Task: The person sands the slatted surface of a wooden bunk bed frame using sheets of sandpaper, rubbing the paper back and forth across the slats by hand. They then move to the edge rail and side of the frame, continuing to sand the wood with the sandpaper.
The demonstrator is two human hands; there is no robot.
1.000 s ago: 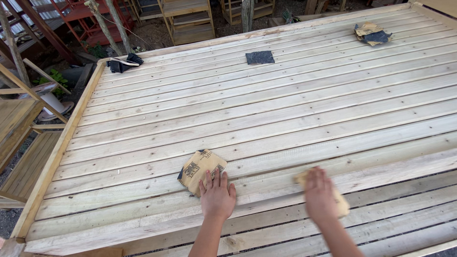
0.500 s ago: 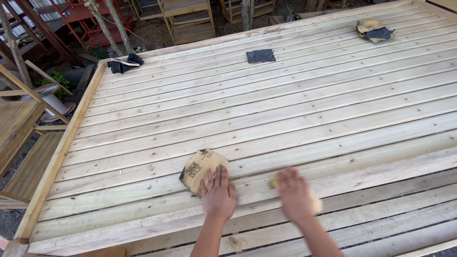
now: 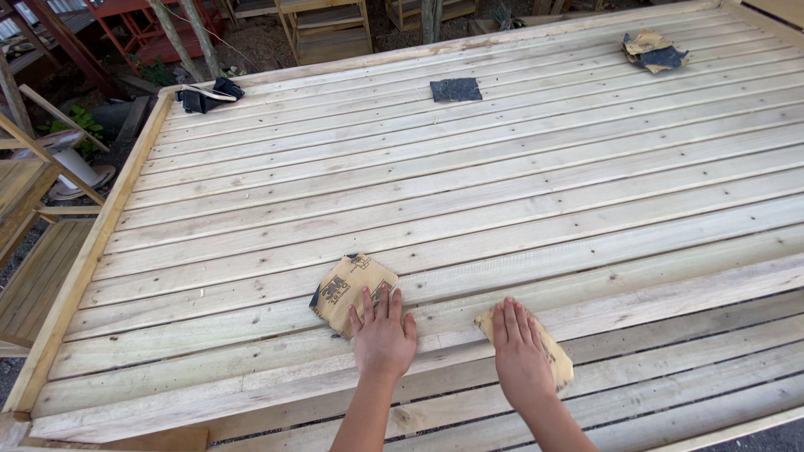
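Near the slats' (image 3: 469, 192) front edge, both flat, open-fingered hands press sandpaper: left (image 3: 383, 335) on the folded sheet (image 3: 347, 289), right (image 3: 519, 356) mid-stroke on its piece (image 3: 554, 356); firm, even pressure seems needed

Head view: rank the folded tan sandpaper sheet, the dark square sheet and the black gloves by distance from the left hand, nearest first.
1. Folded tan sandpaper sheet: under the fingertips of the left hand, on the near planks.
2. Dark square sheet: far up the wooden platform, slightly right of the hand.
3. Black gloves: at the far left corner.
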